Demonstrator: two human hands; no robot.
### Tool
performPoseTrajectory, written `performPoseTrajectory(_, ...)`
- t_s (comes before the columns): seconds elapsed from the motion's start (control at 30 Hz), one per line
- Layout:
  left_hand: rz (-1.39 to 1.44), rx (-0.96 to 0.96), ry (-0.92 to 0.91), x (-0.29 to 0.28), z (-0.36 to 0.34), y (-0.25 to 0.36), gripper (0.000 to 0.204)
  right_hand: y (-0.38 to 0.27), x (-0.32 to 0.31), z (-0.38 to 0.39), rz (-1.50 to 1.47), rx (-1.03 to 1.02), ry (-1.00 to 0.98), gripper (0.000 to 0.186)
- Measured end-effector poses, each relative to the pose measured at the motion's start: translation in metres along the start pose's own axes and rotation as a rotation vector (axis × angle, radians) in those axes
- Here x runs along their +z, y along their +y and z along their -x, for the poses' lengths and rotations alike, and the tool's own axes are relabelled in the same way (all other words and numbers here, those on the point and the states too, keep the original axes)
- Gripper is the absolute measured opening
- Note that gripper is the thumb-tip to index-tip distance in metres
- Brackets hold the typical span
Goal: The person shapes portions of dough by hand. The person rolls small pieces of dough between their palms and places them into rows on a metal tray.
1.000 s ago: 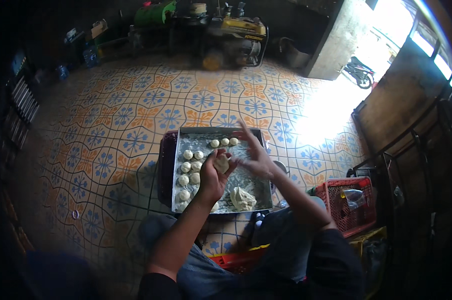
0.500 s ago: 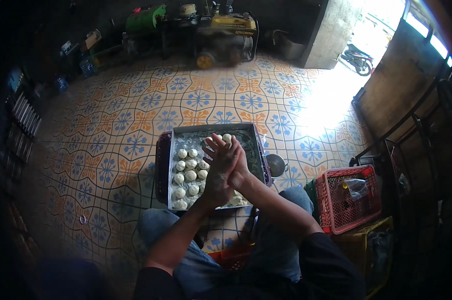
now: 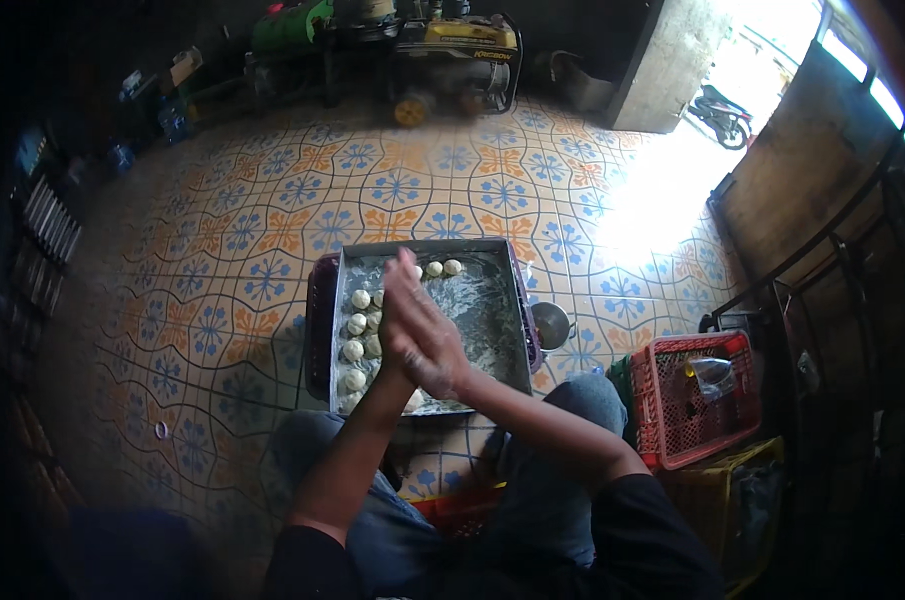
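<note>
My left hand (image 3: pixel 397 305) and my right hand (image 3: pixel 433 355) are pressed palm against palm above a metal tray (image 3: pixel 493 325), fingers straight, held together and pointing away from me. Whatever lies between the palms is hidden. Pale dough balls (image 3: pixel 361 298) sit in rows along the tray's left side, and a few more (image 3: pixel 453 268) are near its back edge. The tray's right part is dusted with flour. My hands and forearms cover much of its middle and front.
The tray rests on a dark purple crate (image 3: pixel 323 320). A metal bowl (image 3: pixel 552 326) is beside it. At right stand a red crate (image 3: pixel 668 400), a yellow crate (image 3: pixel 703 490) and a metal frame (image 3: pixel 833 260). A yellow generator (image 3: pixel 458 65) stands at the back; a motorbike (image 3: pixel 723 120) is by the doorway.
My left hand was cupping a dough piece with my right apart. Then both palms came together; now they have shifted left, fingers straighter and closer, and the dough is out of sight.
</note>
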State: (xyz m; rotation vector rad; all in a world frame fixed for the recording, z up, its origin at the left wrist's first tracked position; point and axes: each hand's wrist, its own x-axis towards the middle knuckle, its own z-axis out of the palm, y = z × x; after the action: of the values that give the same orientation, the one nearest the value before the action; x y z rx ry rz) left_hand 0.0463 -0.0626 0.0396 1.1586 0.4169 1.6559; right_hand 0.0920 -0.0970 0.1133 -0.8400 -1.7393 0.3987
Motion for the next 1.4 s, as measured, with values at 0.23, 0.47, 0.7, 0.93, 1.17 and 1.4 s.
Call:
performPoseTrajectory(0.23,0.839,-0.845,-0.312,-0.021,0.003,0.025,0.078,0.056,-0.018,0.009,0.207,0.151,-0.265,0.026)
performPoseTrajectory(0.47,0.579,-0.925,0.12,0.004,-0.011,0.069,0.075,0.085,-0.028,-0.002,0.099,0.374,-0.165,0.032)
performPoseTrajectory(0.7,0.576,-0.873,0.183,-0.025,-0.019,0.063,0.051,0.074,-0.027,0.012,0.309,-0.04,-0.263,0.054)
performPoseTrajectory(0.93,-0.099,-0.913,0.204,-0.037,-0.011,0.028,0.023,0.099,-0.011,0.05,-0.058,0.507,-0.111,0.064)
performPoseTrajectory(1.17,-0.047,-0.726,0.239,-0.042,-0.029,0.045,0.021,0.158,-0.036,0.172,0.813,0.654,-1.048,0.037)
performPoseTrajectory(1.4,-0.041,-0.79,0.197,-0.04,-0.034,0.073,0.041,0.178,-0.054,0.223,0.446,0.136,-0.859,0.026)
